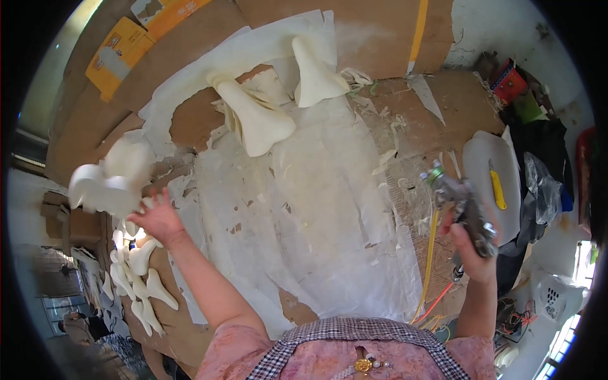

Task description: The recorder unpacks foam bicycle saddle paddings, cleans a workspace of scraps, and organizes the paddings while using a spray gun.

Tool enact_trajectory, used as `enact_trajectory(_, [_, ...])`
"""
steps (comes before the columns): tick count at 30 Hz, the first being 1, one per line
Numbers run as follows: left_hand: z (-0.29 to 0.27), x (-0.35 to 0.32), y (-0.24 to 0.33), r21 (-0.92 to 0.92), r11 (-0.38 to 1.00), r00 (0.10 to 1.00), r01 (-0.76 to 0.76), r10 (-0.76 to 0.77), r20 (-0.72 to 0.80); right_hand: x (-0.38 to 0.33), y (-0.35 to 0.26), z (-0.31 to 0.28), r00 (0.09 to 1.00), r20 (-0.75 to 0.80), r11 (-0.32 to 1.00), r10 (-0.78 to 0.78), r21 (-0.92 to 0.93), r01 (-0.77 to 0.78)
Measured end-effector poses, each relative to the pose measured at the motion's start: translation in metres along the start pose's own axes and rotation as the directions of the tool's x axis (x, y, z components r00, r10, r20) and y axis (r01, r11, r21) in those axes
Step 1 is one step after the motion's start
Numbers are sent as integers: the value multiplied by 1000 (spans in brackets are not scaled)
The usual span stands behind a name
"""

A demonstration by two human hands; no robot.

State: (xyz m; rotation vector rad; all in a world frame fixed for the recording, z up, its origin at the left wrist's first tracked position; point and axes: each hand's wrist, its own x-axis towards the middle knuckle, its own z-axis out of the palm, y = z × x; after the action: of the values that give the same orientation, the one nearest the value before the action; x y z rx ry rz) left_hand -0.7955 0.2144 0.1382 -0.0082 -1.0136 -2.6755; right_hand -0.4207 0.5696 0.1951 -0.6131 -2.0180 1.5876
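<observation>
My left hand (161,221) reaches out to the left with its fingers spread. Just past its fingertips are blurred white saddle-shaped pieces (114,180); whether the fingertips touch them I cannot tell. On the right, my right hand (476,258) grips a metal spray gun (467,209), its nozzle end tilted up and to the left. A yellow hose (431,253) and a red hose (437,303) run close below the gun. At the far side of the table lie a nested stack of cream saddle-shaped pieces (263,130) and another such piece (315,79).
Torn, coated white paper (304,209) covers the middle of the cardboard-lined table. More cream pieces (142,288) lie in a cluster at the left. A yellow utility knife (497,185) rests on a grey-white padded shape (479,158) at the right. Cardboard (386,35) rises behind.
</observation>
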Motion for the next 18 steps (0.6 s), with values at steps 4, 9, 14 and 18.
enact_trajectory(4, [12,14,-37,492,852,966,-181,59,253,4,-16,5,975,-88,970,-204,115,214])
enact_trajectory(9, [77,6,-242,604,795,788,51,-404,465,3,14,8,998,16,996,66,63,-67])
enact_trajectory(14, [133,-14,-371,858,256,762,-445,-395,513,-7,30,11,992,46,987,120,106,-125])
enact_trajectory(18, [135,-43,-344,837,19,787,-547,-329,522,-8,36,13,981,147,987,125,86,-139])
